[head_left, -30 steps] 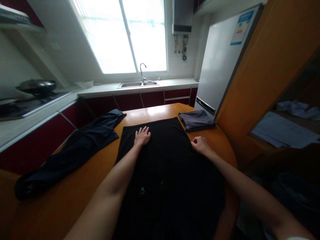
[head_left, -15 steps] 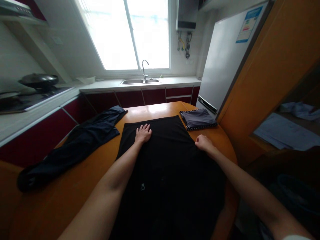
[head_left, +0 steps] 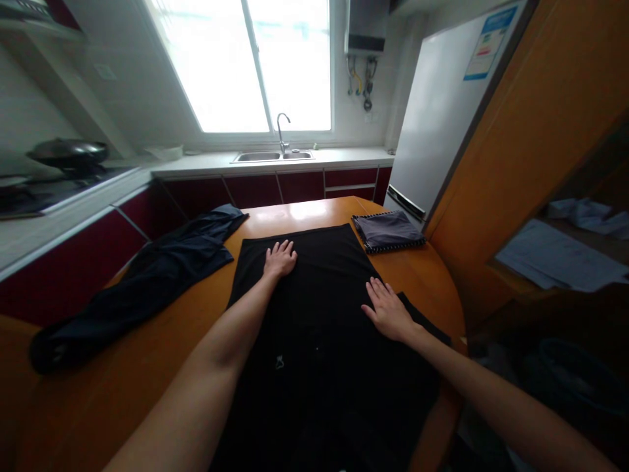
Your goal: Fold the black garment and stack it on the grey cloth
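A black shirt (head_left: 314, 295) lies spread over the wooden table, its straight hem at the far side and a small pale mark on it nearer me. Flat on the cloth near the far left corner rests my left hand (head_left: 280, 258), fingers stretched out. My right hand (head_left: 389, 311) lies palm down along the shirt's right edge, its fingers extended and nothing gripped. Beside that hand a sleeve-like flap (head_left: 425, 321) of the black cloth sticks out to the right. The near part of the shirt runs out of view at the bottom.
Dark blue trousers (head_left: 147, 282) stretch along the left of the wooden table (head_left: 314, 211). A folded grey cloth piece with a patterned border (head_left: 388, 231) sits at the far right. Beyond are a counter with a sink (head_left: 260, 157), a stove with a wok (head_left: 69, 154) and a fridge (head_left: 432, 118).
My right hand has let go of the shirt's right edge, moved slightly left and opened flat on the cloth. A flap now shows beside it. My left hand stays in place.
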Motion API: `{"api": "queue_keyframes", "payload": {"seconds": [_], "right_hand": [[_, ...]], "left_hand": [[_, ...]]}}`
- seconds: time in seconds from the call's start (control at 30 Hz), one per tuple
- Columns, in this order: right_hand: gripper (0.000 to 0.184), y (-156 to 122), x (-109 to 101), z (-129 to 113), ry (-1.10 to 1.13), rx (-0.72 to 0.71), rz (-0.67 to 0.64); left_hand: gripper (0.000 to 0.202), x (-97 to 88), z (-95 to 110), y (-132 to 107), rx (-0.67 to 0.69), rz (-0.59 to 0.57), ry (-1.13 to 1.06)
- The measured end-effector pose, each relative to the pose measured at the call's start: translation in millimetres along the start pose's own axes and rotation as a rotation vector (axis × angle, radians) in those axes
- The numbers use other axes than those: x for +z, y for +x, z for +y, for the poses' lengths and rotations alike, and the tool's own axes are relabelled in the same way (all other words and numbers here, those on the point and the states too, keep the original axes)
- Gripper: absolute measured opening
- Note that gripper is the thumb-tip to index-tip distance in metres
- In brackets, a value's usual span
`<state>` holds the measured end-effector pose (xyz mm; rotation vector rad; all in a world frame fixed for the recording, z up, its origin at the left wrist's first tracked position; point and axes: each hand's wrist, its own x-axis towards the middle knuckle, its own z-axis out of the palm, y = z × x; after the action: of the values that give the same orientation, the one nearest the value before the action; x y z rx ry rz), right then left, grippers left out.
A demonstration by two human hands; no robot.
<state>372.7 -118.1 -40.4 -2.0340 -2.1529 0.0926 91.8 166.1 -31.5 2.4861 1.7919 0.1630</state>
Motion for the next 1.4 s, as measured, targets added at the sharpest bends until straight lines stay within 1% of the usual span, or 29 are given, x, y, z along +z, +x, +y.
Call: {"api": "queue_keyframes", "payload": {"seconds": [0.07, 0.13, 0.2, 0.27, 0.3, 0.37, 0.4, 0.5, 0.7, 0.8, 0.9, 1.03, 1.17, 1.27, 1.4], "right_hand": [[0.074, -4, -1, 2, -0.013, -0.005, 0.022], [0.072, -6, -1, 0, -0.015, -0.005, 0.039], [0.071, -6, -2, -2, -0.01, -0.005, 0.048], [0.07, -5, -3, -5, -0.003, -0.005, 0.053], [0.069, -5, -4, -5, 0.001, -0.004, 0.056], [0.069, -6, -6, -6, 0.016, -0.002, 0.056], [0.069, -6, -7, -6, 0.027, 0.001, 0.054], [0.069, -6, -9, -6, 0.063, 0.008, 0.05], [0.069, -4, -10, -7, 0.097, 0.006, 0.062], [0.07, -3, -9, -7, 0.106, 0.008, 0.046], [0.071, -3, -8, -7, 0.112, 0.008, 0.031], [0.071, -3, -9, -7, 0.126, 0.007, 0.028], [0.071, -4, -9, -7, 0.138, 0.011, 0.028], [0.071, -4, -8, -6, 0.142, 0.01, 0.031], [0.071, -3, -6, -6, 0.146, 0.008, 0.026]], "left_hand": [[0.06, -4.5, 5, 1, 0.004, -0.013, -0.007], [0.058, -9.2, 21, 4, 0.042, -0.022, -0.015], [0.054, -11.7, 47, 11, 0.137, -0.023, -0.033], [0.05, -10.8, 81, 21, 0.254, -0.02, -0.066], [0.048, -9.3, 98, 28, 0.289, -0.017, -0.084], [0.047, -5.6, 128, 45, 0.306, 0.001, -0.117], [0.046, -4.0, 140, 55, 0.296, 0.012, -0.131], [0.042, -0.3, 161, 87, 0.249, 0.036, -0.162], [0.035, 11.1, 185, 148, 0.167, 0.053, -0.203], [0.03, 19.7, 194, 170, 0.129, 0.056, -0.232], [0.026, 26.3, 195, 185, 0.107, 0.05, -0.275], [0.024, 27.7, 188, 197, 0.102, 0.065, -0.316], [0.022, 24.0, 186, 204, 0.099, 0.139, -0.317], [0.019, 25.1, 188, 206, 0.097, 0.172, -0.304], [0.016, 29.2, 191, 203, 0.11, 0.169, -0.271]]}}
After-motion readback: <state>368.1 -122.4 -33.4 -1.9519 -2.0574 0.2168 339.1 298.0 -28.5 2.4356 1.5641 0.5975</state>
